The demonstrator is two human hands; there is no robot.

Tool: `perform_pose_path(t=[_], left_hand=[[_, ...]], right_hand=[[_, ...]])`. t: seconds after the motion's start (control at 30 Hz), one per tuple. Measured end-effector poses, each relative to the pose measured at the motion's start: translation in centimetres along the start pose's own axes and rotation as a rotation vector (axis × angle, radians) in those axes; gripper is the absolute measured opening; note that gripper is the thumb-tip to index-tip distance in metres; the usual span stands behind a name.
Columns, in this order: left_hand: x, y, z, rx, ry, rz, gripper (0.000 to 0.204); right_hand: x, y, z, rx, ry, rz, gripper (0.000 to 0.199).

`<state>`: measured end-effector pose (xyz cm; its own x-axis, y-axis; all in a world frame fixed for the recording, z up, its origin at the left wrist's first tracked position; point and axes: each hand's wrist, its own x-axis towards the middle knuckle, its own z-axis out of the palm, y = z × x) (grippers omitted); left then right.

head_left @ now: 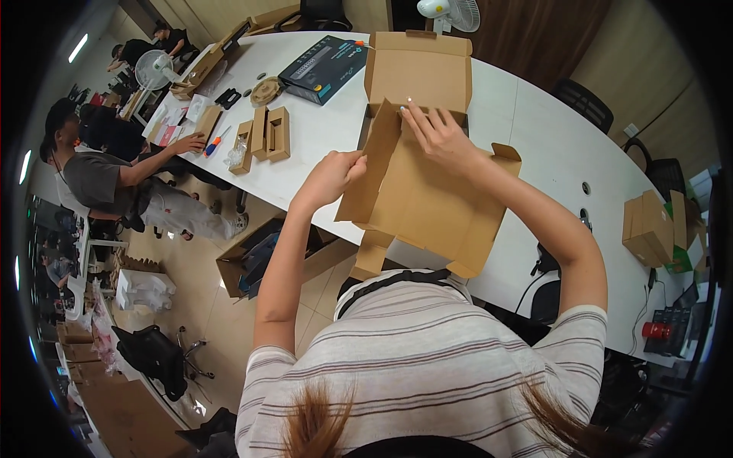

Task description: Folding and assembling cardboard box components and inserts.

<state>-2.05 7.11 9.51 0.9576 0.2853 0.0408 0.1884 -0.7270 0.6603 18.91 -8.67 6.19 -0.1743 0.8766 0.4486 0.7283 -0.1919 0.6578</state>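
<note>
A large brown cardboard box (435,200) lies unfolded on the white table in front of me, its near end reaching my waist. Its far panel (418,72) stretches away across the table. My left hand (334,179) is closed, thumb and curled fingers gripping the outer edge of the raised left side flap (373,172). My right hand (437,137) lies palm down on the cardboard near the far fold. Its fingers are stretched out and slightly apart, the fingertips by the top of the left flap.
A dark printed box (324,69), a roll of brown tape (266,91), small cardboard inserts (270,133) and a screwdriver (214,145) lie on the white table (546,122). Another person (114,172) sits at its left edge. Brown boxes (649,227) stand far right.
</note>
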Motion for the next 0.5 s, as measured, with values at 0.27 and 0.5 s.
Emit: perform_pose_path(t=[0.27,0.5], left_hand=[[-1.1,-2.8,-1.0,-0.076,-0.092,-0.065,0.036],[-2.8,-4.8,-1.0,-0.519,-0.114,-0.109,0.042]], right_hand=[[-0.7,5.2,1.6,1.175,-0.332,0.587,0.028],[-1.6,8.7,1.5,1.76,-0.451,1.098,0.052]])
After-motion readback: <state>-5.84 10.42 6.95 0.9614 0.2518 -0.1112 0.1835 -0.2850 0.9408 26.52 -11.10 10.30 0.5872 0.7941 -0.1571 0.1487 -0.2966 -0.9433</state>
